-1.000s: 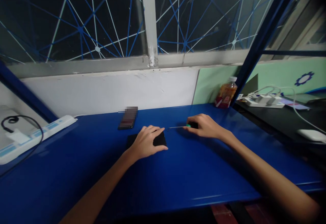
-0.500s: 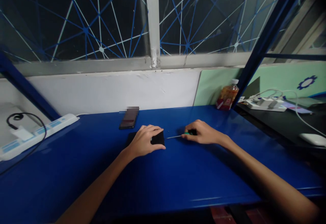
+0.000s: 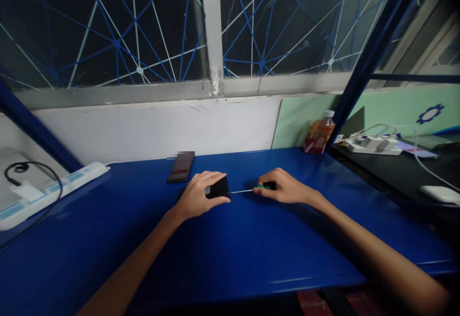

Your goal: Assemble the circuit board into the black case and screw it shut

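On the blue table, my left hand (image 3: pixel 199 194) is closed around a flat black box-like device (image 3: pixel 218 189), thumb on the near side and fingers over the far side. A small pale patch shows on the device beside my fingers. My right hand (image 3: pixel 282 186) grips the green and black handle of a screwdriver (image 3: pixel 241 191). Its thin metal shaft points left, and the tip meets the right end of the device. Whether it sits in a screw is too small to tell. A tiny speck lies on the table just behind the shaft.
A dark phone (image 3: pixel 180 166) lies behind my left hand. At the left is a white power strip (image 3: pixel 53 194) with a black cable. A drink bottle (image 3: pixel 322 131) stands at the back right beside a blue frame post (image 3: pixel 359 84). Another power strip (image 3: pixel 373 144) lies beyond it.
The screwdriver tip, just short of the device before, now touches its right end. The device has tilted slightly in my left hand, showing more of its shiny face.
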Tool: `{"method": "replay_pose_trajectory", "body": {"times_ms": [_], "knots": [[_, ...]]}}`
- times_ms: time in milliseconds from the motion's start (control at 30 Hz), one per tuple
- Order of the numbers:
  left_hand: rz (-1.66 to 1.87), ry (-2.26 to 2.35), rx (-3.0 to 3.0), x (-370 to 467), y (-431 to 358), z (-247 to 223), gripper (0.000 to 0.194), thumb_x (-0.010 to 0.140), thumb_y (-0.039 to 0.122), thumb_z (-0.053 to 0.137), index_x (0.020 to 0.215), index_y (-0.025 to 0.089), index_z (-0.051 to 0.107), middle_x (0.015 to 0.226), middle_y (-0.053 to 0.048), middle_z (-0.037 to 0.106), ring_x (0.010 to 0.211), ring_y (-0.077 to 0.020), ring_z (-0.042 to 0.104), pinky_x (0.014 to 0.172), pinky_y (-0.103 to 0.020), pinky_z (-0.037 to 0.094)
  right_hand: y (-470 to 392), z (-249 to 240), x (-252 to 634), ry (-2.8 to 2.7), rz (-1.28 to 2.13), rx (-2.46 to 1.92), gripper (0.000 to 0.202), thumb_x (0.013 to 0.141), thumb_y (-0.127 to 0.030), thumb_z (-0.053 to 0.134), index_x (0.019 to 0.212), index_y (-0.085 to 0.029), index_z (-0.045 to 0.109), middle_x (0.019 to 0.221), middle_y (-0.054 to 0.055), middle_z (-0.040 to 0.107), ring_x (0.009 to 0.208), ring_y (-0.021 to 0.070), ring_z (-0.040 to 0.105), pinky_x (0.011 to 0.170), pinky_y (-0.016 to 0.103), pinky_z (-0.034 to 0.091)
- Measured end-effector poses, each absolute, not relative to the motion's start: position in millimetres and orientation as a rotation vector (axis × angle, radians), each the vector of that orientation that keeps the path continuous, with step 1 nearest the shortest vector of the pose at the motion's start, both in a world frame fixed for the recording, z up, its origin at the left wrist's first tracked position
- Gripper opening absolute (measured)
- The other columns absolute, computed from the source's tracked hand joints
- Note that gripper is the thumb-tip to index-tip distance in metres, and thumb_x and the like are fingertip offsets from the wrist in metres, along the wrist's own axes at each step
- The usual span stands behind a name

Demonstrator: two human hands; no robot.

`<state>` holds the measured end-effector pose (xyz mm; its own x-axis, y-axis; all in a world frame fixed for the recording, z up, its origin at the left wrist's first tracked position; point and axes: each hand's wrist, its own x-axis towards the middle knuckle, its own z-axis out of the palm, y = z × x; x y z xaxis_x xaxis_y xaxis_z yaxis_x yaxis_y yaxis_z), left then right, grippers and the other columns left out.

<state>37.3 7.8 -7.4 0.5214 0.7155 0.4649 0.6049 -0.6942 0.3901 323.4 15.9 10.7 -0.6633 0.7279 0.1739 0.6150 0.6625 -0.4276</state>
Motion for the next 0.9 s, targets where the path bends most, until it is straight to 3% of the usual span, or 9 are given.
{"method": "replay_pose_trajectory", "body": {"times_ms": [900], "knots": [[0.881, 1.118, 2.625, 38.4, 5.4, -4.8, 0.057, 0.076, 0.051, 0.069, 0.125, 0.023, 0.058, 0.123, -0.009, 0.062, 0.113, -0.0278, 0.054, 0.094, -0.049, 0.044, 16.0, 8.5, 322.0, -2.527, 0.5, -1.063, 0.037, 0.089, -0.045, 0.048, 0.074, -0.016, 0.066, 0.057, -0.002, 0.054, 0.05, 0.0082, 0.038, 0.051, 0.025, 0.023]]}}
